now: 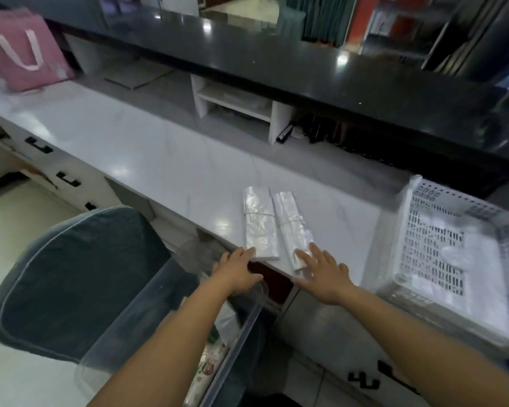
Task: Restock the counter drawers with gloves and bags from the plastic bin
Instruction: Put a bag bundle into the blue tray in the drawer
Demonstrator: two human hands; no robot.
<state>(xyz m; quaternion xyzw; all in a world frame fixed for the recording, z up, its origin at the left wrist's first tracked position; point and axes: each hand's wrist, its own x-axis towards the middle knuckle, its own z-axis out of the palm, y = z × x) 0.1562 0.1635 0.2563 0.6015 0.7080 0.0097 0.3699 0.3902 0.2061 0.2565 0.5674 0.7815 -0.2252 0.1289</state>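
Observation:
Two flat bundles of clear plastic bags lie side by side near the front edge of the white counter (159,160), each tied with a rubber band: a left bundle (259,221) and a right bundle (293,227). My left hand (235,270) reaches with straight fingers to the near end of the left bundle. My right hand (321,273) lies flat, fingers spread, on the near end of the right bundle. A clear plastic bin (171,327) stands on a chair below my left arm, with packets inside. Under the counter edge a drawer (272,279) shows a dark opening.
A white perforated basket (453,259) with white packets stands on the counter at the right. A grey padded chair (71,283) is at the lower left. Shut drawers with black handles (68,179) line the counter's left front. A pink bag (27,54) sits far left.

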